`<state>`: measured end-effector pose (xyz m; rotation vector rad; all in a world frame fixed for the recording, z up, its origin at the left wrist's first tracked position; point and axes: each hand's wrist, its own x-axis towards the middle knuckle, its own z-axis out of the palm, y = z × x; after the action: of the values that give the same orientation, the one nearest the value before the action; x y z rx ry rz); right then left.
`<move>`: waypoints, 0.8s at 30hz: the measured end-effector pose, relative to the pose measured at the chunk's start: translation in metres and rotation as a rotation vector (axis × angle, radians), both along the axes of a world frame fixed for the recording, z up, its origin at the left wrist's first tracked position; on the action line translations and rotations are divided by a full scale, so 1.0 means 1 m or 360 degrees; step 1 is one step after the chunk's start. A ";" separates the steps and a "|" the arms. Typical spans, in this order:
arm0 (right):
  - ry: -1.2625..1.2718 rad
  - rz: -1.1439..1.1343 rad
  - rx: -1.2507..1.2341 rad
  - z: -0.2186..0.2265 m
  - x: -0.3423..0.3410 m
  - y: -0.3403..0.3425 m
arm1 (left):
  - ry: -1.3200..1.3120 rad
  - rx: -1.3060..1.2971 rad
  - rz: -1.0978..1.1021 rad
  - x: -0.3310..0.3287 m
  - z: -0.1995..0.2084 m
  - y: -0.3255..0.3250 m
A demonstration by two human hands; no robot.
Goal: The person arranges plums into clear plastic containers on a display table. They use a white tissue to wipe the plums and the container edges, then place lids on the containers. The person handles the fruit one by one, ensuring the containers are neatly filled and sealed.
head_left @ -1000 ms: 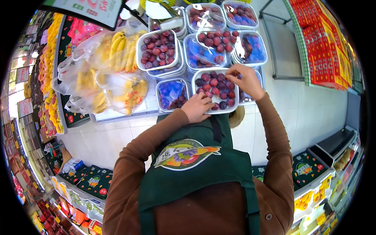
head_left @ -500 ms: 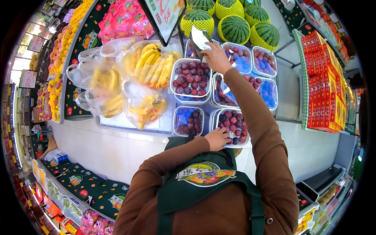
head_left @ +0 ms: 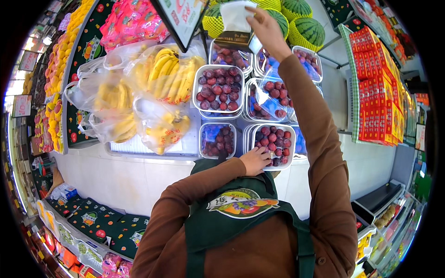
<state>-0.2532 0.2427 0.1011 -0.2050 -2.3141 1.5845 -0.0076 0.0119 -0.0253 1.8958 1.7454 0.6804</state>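
Your left hand (head_left: 256, 161) lies over the near-left edge of a white tray (head_left: 293, 146) holding dark-red plums (head_left: 273, 139) (I cannot tell whether it grips); your right hand (head_left: 268, 28) pinches a white tissue (head_left: 235, 17) above a black tissue pack (head_left: 233, 41) — beyond another plum-filled tray (head_left: 194, 90).

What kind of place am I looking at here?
Probably a fruit shop or market stall: plum-like fruit in plastic tubs, bagged bananas and netted watermelons are set out close together.
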 end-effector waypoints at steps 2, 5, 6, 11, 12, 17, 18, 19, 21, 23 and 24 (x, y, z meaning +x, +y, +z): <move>0.0420 0.0022 0.0386 0.000 -0.007 0.013 | -0.0005 -0.0002 -0.0026 0.000 -0.005 0.003; 0.0440 0.0025 0.0630 0.022 -0.007 0.011 | -0.0040 -0.0045 0.0034 0.002 -0.006 -0.003; 0.0329 0.0061 0.0081 0.038 -0.002 0.004 | -0.0063 -0.0065 0.0058 0.001 -0.006 -0.004; 0.0617 0.0209 -0.0409 0.061 0.013 0.036 | -0.0120 -0.0106 0.0022 0.005 -0.005 -0.003; 0.0606 0.0179 -0.0356 0.065 0.013 0.040 | -0.0124 -0.0112 0.0021 0.004 -0.004 -0.003; 0.0468 -0.0102 0.0537 0.062 0.013 0.043 | -0.0073 -0.0124 0.0005 0.002 0.001 -0.002; 0.0579 -0.0122 0.0370 0.053 0.006 0.049 | -0.0080 -0.0136 -0.0007 0.001 0.002 -0.001; 0.0688 -0.0134 0.0208 0.044 0.000 0.052 | -0.0090 -0.0143 -0.0014 0.001 0.002 0.000; 0.0611 -0.0083 -0.0049 0.047 -0.002 0.050 | -0.0094 -0.0155 0.0015 0.000 0.002 -0.002; 0.0233 0.0012 -0.0206 0.082 0.019 0.035 | -0.0085 -0.0155 0.0052 0.001 0.003 -0.005; 0.1132 -0.0444 0.0800 0.065 -0.002 0.064 | -0.0078 -0.0147 -0.0013 0.002 0.004 0.002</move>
<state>-0.2550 0.3068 0.1658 0.1361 -1.9131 0.7300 -0.0055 0.0142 -0.0209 1.8085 1.7082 0.6270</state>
